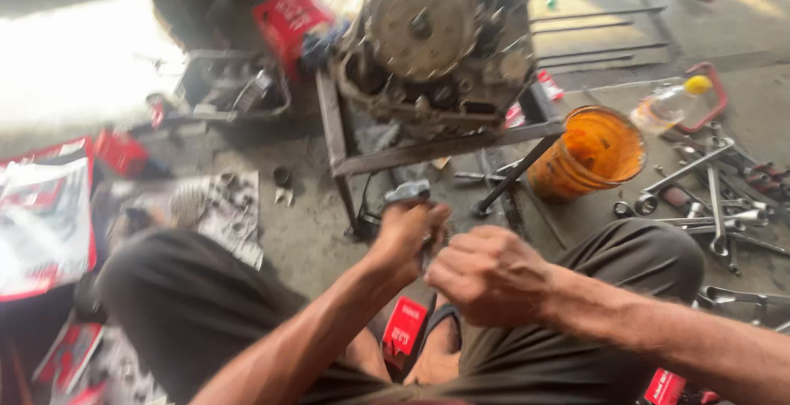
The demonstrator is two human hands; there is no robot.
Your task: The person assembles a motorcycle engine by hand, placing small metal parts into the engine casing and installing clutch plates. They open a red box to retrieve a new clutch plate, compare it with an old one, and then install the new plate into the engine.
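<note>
My left hand [405,236] gripped a small grey metal part [409,192], blurred, held above my knees before the engine [436,43] on its stand [428,151]. My right hand [491,276] was clenched just beside it; contents hidden. One orange bucket [588,152]; several wrenches [708,199] lay rightmost.

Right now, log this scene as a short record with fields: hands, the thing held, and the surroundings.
left hand: closed around a small grey metal part
right hand: fisted, beside the left; what it grips is hidden
posture: seated on the concrete floor, knees apart
ahead: engine on a metal stand
right side: orange bucket, wrenches, plastic bottle
left side: tray of parts, red boxes
</note>
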